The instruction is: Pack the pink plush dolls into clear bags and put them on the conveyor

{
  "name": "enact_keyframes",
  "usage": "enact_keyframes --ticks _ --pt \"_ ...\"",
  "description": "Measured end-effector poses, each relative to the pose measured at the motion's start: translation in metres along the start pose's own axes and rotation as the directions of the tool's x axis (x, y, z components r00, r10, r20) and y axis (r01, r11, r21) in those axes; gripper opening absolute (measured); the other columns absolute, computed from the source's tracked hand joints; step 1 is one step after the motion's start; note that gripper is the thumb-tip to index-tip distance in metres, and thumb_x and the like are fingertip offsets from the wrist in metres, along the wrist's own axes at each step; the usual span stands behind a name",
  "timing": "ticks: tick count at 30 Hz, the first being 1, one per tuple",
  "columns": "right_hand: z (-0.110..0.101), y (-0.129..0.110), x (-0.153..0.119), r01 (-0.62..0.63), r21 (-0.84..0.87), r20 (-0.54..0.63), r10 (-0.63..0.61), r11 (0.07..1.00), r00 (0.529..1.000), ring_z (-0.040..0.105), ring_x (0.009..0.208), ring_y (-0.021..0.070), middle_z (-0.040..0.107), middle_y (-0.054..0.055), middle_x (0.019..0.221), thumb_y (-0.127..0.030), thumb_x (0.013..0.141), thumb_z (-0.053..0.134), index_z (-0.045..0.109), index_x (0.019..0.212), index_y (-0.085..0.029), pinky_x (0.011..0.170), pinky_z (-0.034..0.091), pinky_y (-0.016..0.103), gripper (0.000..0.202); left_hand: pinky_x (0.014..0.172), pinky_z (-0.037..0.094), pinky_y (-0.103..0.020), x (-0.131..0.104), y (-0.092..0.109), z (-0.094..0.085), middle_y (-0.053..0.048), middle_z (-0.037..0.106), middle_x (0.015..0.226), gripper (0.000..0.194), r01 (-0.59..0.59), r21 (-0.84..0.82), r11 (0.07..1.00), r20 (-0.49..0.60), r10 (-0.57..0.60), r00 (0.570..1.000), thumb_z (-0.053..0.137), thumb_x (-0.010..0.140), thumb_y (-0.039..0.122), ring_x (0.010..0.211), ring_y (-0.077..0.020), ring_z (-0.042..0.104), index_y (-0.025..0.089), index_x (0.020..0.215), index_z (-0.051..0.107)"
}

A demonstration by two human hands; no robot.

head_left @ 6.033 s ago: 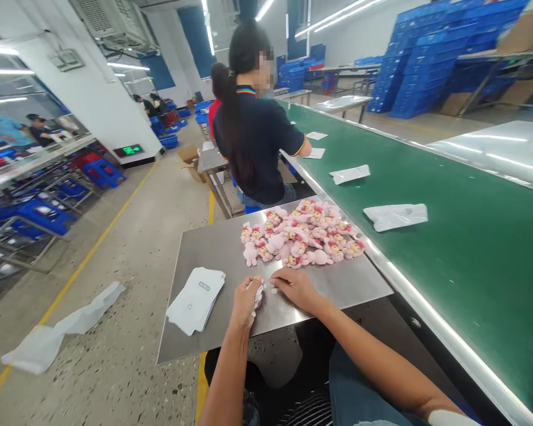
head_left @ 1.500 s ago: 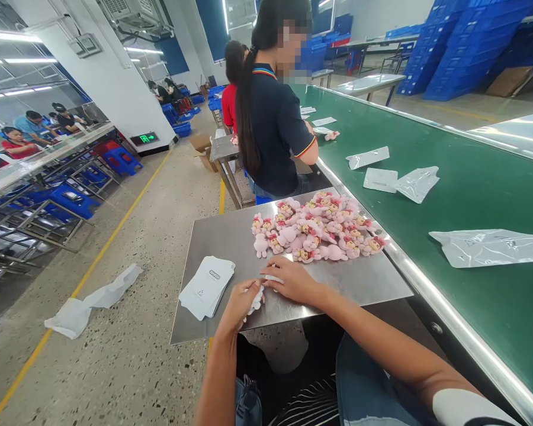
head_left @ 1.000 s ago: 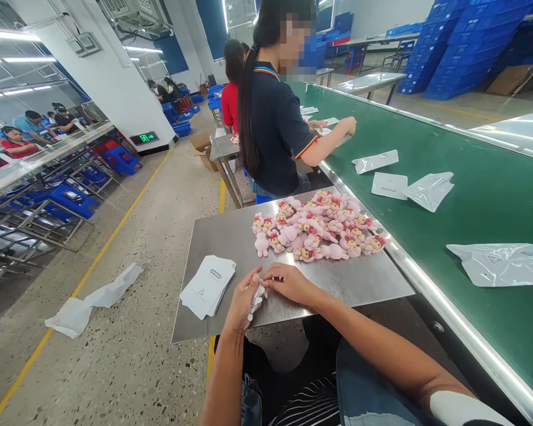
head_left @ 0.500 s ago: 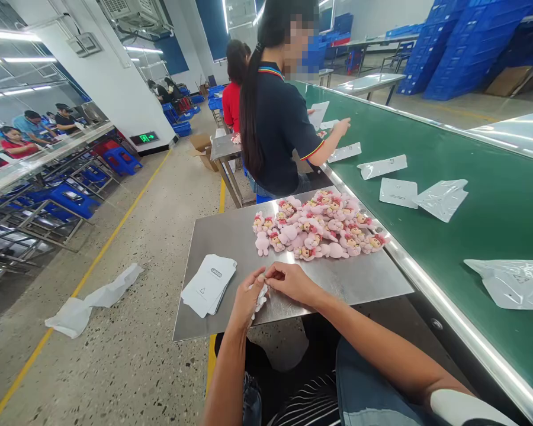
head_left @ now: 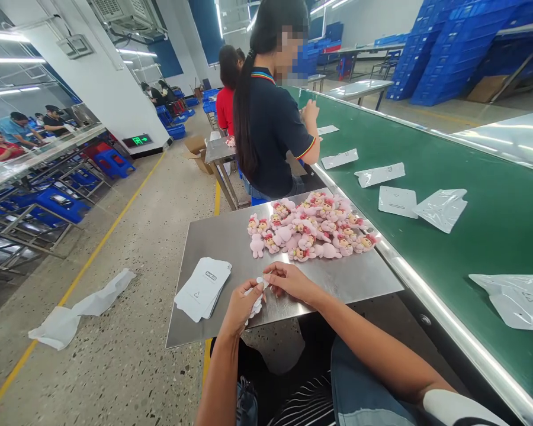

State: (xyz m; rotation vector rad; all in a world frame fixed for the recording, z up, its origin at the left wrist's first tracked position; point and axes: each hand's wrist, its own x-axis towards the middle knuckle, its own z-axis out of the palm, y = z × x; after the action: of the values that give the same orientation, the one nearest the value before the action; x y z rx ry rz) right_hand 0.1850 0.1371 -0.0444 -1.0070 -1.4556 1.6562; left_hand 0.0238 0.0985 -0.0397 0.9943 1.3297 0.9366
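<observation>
My left hand [head_left: 240, 306] is closed around a small white strip with rounded, scalloped edges [head_left: 256, 307], held just above the metal table's near edge. My right hand [head_left: 292, 281] meets it, its fingertips pinched at the upper end of the strip. The fingers hide part of it, so its exact kind cannot be made out. Beyond the hands lies a heap of small pink rabbit-like figures [head_left: 311, 231] with red tops. A stack of white printed cards [head_left: 203, 290] rests left of my left hand.
The metal table [head_left: 355, 283] adjoins a green conveyor belt [head_left: 426, 248] on the right. White flat bags [head_left: 442, 210] lie spaced along the belt. A co-worker in a dark shirt [head_left: 270, 118] sits ahead. A white sheet [head_left: 98, 299] lies on the floor at left.
My hands have parted slightly, and more of the white strip shows between them. The view has shifted a little. The co-worker ahead has raised a hand and no longer shows the upright white packet.
</observation>
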Motion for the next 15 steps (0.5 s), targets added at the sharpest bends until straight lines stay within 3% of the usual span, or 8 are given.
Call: enact_keyframes --ticks 4,9,15 --pt "-0.001 0.002 0.002 -0.022 0.047 0.041 0.020 0.999 0.999 0.050 0.055 0.0097 0.052 -0.003 0.061 -0.044 0.074 0.061 0.057 0.077 -0.018 0.054 0.046 0.023 0.026 0.034 0.024 -0.015 0.001 0.000 0.000 0.005 0.051 0.050 0.035 -0.028 0.061 0.998 0.030 0.026 0.999 0.062 0.071 0.050 0.035 -0.0035 0.032 0.016 0.075 0.057" --pt "0.002 -0.003 -0.004 0.084 -0.183 -0.067 -0.098 0.979 0.993 0.048 0.053 0.0092 0.054 -0.003 0.061 -0.035 0.081 0.053 0.056 0.078 -0.018 0.053 0.039 0.021 0.017 0.034 0.024 -0.015 0.003 0.001 0.006 0.006 0.051 0.051 0.033 -0.052 0.126 0.991 0.021 0.050 0.999 0.060 0.072 0.050 0.036 -0.0042 0.033 0.017 0.077 0.057" --pt "-0.008 -0.010 -0.008 0.089 -0.328 -0.194 -0.160 0.941 0.968 0.050 0.059 0.0109 0.054 -0.002 0.065 -0.032 0.084 0.047 0.054 0.081 -0.018 0.057 0.041 0.023 0.016 0.037 0.023 -0.017 0.000 0.007 0.007 0.007 0.046 0.044 0.034 -0.061 0.102 0.993 -0.004 0.062 0.998 0.062 0.070 0.049 0.035 -0.0037 0.031 0.016 0.063 0.056"
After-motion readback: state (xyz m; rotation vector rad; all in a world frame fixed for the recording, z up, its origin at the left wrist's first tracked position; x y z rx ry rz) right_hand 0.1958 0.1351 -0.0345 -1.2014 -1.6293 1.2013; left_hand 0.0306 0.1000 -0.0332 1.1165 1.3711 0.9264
